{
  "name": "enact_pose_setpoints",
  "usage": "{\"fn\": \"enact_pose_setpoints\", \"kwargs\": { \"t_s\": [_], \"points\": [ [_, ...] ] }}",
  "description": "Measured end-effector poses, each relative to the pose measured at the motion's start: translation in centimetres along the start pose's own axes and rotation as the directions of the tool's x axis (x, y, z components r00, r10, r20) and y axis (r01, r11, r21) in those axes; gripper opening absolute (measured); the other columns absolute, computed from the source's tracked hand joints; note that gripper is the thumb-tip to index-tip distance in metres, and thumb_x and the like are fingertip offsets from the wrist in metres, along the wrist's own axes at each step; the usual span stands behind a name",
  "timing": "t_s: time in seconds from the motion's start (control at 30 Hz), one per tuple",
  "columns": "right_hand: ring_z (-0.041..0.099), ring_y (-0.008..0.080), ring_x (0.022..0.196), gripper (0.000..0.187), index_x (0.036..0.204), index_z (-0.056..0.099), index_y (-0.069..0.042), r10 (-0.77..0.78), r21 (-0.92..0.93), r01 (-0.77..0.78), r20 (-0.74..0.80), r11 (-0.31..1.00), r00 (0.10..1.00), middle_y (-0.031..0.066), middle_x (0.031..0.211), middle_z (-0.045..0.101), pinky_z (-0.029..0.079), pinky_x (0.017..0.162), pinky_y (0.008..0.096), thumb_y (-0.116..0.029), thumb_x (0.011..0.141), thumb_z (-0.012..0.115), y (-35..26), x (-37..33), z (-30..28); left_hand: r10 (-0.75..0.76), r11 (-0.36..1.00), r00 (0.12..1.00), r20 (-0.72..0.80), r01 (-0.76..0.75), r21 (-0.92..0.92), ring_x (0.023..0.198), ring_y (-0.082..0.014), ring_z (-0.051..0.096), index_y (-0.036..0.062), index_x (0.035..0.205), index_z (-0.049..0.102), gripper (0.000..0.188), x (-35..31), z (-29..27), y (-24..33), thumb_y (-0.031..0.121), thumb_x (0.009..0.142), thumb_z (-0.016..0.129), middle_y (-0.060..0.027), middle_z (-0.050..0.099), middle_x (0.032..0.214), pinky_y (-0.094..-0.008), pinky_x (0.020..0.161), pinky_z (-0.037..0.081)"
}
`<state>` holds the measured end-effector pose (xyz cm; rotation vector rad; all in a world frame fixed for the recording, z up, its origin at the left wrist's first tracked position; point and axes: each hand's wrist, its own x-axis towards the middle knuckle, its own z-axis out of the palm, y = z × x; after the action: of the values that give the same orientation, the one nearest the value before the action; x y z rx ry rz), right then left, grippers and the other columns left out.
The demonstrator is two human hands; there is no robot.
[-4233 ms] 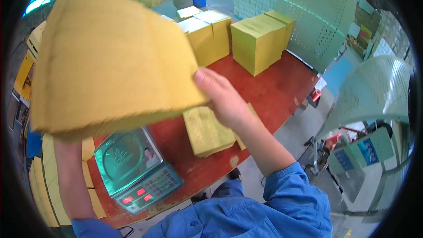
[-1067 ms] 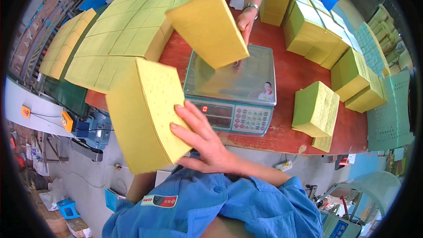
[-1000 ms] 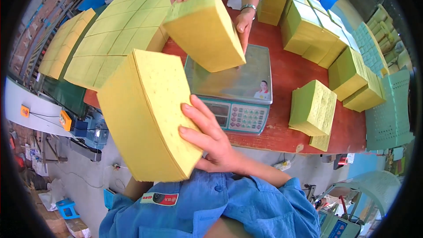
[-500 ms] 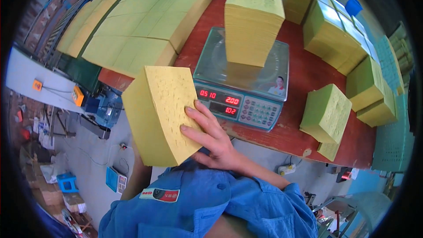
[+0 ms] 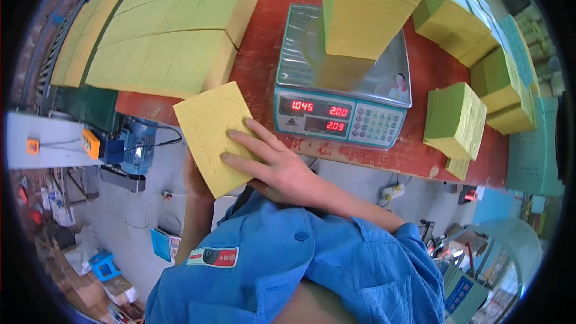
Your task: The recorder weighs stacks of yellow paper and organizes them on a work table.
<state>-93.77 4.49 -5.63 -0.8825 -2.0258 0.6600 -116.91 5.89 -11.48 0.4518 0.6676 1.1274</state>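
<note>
A block-like stack of yellow paper sheets (image 5: 207, 126) is held upright in front of my chest, its broad face toward the view. My right hand (image 5: 264, 162) presses on that face with fingers spread, its thumb hidden. My left hand (image 5: 193, 174) supports the stack at its lower left, its fingers mostly hidden behind the paper. Beyond them is a digital scale (image 5: 342, 117) with lit red digits and a shiny metal pan. A taller yellow paper stack (image 5: 369, 18) stands over the pan; whether it touches the metal I cannot tell.
Long rows of yellow paper (image 5: 168, 57) cover the far left of the red table (image 5: 282, 153). At the right stand a yellow stack (image 5: 456, 117), further stacks (image 5: 504, 93) and a teal perforated crate (image 5: 534, 150). A blue motor (image 5: 138, 147) sits below the table's left edge.
The paper stack in my hands has turned so that its side face no longer shows. Another person's hand on the far stack has left view. The scale's digits have changed.
</note>
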Motion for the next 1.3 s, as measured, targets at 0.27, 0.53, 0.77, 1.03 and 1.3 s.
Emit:
{"fn": "enact_pose_setpoints", "kwargs": {
  "t_s": [0.27, 0.53, 0.77, 1.03, 1.3],
  "points": [
    [0.033, 0.0473, 0.138, 0.064, 0.129, 0.058, -0.013, 0.082, -0.139, -0.100, -0.130, 0.985, 0.988, 0.0179, 0.146, 0.042, 0.041, 0.108, 0.0490, -0.001, 0.067, 0.073, 0.6, 2.3, 2.4, -0.111, 0.993, 0.975, 0.191, 0.115, -0.009, 0.129, -0.0347, 0.049, 0.0054, 0.150, 0.029, 0.067, 5.3, 0.4, 2.9, 0.051, 0.101, 0.033, -0.0198, 0.041, 0.147, -0.0489, 0.104, 0.045],
    [0.034, 0.0473, 0.137, 0.074, 0.133, 0.055, -0.011, 0.190, -0.136, -0.218, -0.196, 0.966, 0.962, 0.0184, 0.146, 0.043, 0.040, 0.109, 0.0493, 0.001, 0.063, 0.076, 0.2, 1.4, 1.8, -0.236, 0.971, 0.961, 0.143, 0.231, 0.055, 0.124, -0.0302, 0.055, 0.0051, 0.146, 0.038, 0.066, 6.6, 0.9, 3.5, 0.051, 0.098, 0.046, -0.0166, 0.050, 0.141, -0.0447, 0.103, 0.047],
    [0.036, 0.0473, 0.136, 0.082, 0.134, 0.053, -0.011, 0.215, -0.140, -0.242, -0.182, 0.960, 0.959, 0.0191, 0.144, 0.044, 0.040, 0.109, 0.0515, -0.001, 0.058, 0.082, 0.1, 0.5, 2.7, -0.361, 0.932, 0.931, 0.060, 0.358, 0.055, 0.121, -0.0280, 0.057, 0.0048, 0.144, 0.040, 0.064, 5.8, -0.9, 3.1, 0.047, 0.097, 0.051, -0.0156, 0.053, 0.137, -0.0419, 0.101, 0.047],
    [0.035, 0.0482, 0.137, 0.080, 0.136, 0.051, -0.011, 0.247, -0.069, -0.264, -0.194, 0.962, 0.950, 0.0206, 0.145, 0.042, 0.039, 0.109, 0.0520, -0.002, 0.062, 0.082, 0.3, -1.2, 2.1, -0.335, 0.939, 0.937, 0.095, 0.324, 0.116, 0.124, -0.0271, 0.053, 0.0028, 0.144, 0.038, 0.057, 3.9, 1.1, 2.8, 0.041, 0.102, 0.042, -0.0158, 0.052, 0.138, -0.0399, 0.105, 0.043],
    [0.026, 0.0468, 0.142, 0.078, 0.138, 0.048, -0.003, 0.052, 0.197, 0.033, -0.411, 0.980, 0.910, 0.0227, 0.151, 0.034, 0.031, 0.114, 0.0517, 0.000, 0.067, 0.079, -0.1, -2.3, 0.3, -0.063, 0.991, 0.990, 0.123, 0.047, 0.129, 0.124, -0.0269, 0.054, 0.0021, 0.142, 0.042, 0.066, 0.8, 4.1, 6.4, 0.053, 0.104, 0.026, -0.0151, 0.051, 0.139, -0.0410, 0.105, 0.042]
  ]
}}
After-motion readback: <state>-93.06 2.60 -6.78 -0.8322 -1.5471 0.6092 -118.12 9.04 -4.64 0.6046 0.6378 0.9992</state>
